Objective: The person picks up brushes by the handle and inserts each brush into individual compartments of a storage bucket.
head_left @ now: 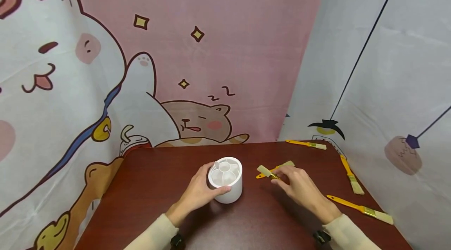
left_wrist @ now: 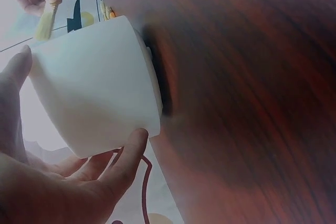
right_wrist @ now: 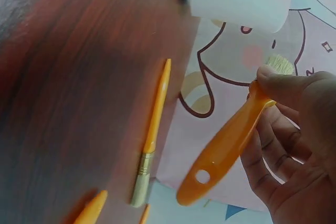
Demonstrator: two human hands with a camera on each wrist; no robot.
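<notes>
A white round organizer (head_left: 228, 199) with several compartments opening upward is gripped by my left hand (head_left: 201, 187), thumb on the near side and fingers round the far left side. Whether its base touches the table cannot be told. Right of it, my right hand (head_left: 301, 187) pinches a paintbrush (right_wrist: 226, 140) near the ferrule, between thumb and fingers. The pale bristles (head_left: 264, 170) point toward the organizer, and the orange handle hangs out past the fingers in the right wrist view. Behind the held brush, a second paintbrush (right_wrist: 157, 114) lies on the table.
On the dark red-brown table (head_left: 158, 187), more orange-handled brushes lie to the right: one at the back edge (head_left: 305, 144), one along the right edge (head_left: 351, 175), one nearer (head_left: 359, 209). Cartoon-printed cloth (head_left: 246, 46) hangs behind and at both sides.
</notes>
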